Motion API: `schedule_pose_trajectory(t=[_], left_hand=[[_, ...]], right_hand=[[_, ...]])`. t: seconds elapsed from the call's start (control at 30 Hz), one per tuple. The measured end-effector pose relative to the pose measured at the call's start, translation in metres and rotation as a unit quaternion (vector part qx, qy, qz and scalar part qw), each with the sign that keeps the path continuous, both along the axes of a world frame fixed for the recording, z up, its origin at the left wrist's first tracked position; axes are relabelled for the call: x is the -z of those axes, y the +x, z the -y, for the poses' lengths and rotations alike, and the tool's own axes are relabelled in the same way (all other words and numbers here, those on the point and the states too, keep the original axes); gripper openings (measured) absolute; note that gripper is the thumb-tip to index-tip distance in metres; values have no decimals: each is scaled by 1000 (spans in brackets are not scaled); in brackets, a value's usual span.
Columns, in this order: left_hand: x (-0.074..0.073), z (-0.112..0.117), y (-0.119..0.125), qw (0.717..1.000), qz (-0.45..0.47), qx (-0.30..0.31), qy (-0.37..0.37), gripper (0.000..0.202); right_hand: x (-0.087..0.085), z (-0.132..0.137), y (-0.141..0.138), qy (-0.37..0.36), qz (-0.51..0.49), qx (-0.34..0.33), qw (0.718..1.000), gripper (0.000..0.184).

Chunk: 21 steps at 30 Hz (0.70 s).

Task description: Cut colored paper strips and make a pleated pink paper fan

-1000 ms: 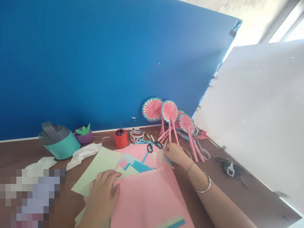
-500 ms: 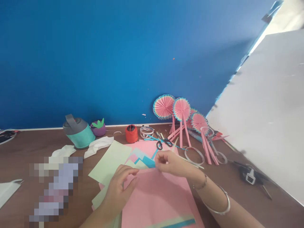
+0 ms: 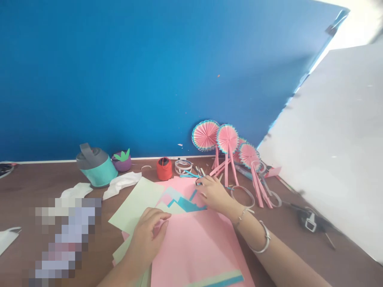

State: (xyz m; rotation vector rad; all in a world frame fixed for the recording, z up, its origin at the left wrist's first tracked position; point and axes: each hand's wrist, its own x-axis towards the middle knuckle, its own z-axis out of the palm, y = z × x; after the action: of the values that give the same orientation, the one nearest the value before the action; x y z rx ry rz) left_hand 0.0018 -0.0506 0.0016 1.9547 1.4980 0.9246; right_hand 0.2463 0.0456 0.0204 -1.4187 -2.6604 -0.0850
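My left hand (image 3: 148,237) rests on the near-left corner of a large pink paper sheet (image 3: 197,251), with fingers and thumb pinched on its edge. A light green sheet (image 3: 136,205) and blue and pink cut pieces (image 3: 185,203) lie just beyond it. My right hand (image 3: 214,193) reaches to the far edge of the papers, its fingers curled down over the black scissors (image 3: 198,183). Only a dark bit of the scissors shows at the fingertips. Bangles circle my right wrist.
Pink pleated paper fans (image 3: 227,138) with long pink strips lean on the blue wall. A red spool (image 3: 164,168), tape rolls (image 3: 183,165), a teal container (image 3: 96,166), a purple pot (image 3: 122,161), white tissue (image 3: 121,181) and a black tool (image 3: 311,221) lie around. A white board (image 3: 332,139) stands at right.
My right hand came back toward my left hand over the papers, then reached out again onto the scissors. My left hand has stayed on the pink sheet's corner. The camera view shifted left.
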Motion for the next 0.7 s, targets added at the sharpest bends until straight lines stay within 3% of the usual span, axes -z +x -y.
schedule_pose_trajectory(t=[0.07, 0.17, 0.43, 0.57, 0.7], left_hand=[[1, -1, -2, 1000, 0, -3, 4, 19], [0, -3, -4, 1000, 3, -16, 14, 19], [-1, -8, -9, 998, 25, -52, 40, 19], [3, -10, -10, 997, 27, -54, 46, 19], [3, -9, -10, 997, 40, -49, 35, 17]], right_hand=[[2, -5, -10, -15, 47, -62, 997, 20], [0, -15, -20, -30, 92, -100, 990, 18], [-7, -42, -20, -172, 36, -142, 974, 24], [-6, -45, -18, -224, 6, -124, 967, 15], [-14, -41, -23, -224, -32, -107, 968, 13]])
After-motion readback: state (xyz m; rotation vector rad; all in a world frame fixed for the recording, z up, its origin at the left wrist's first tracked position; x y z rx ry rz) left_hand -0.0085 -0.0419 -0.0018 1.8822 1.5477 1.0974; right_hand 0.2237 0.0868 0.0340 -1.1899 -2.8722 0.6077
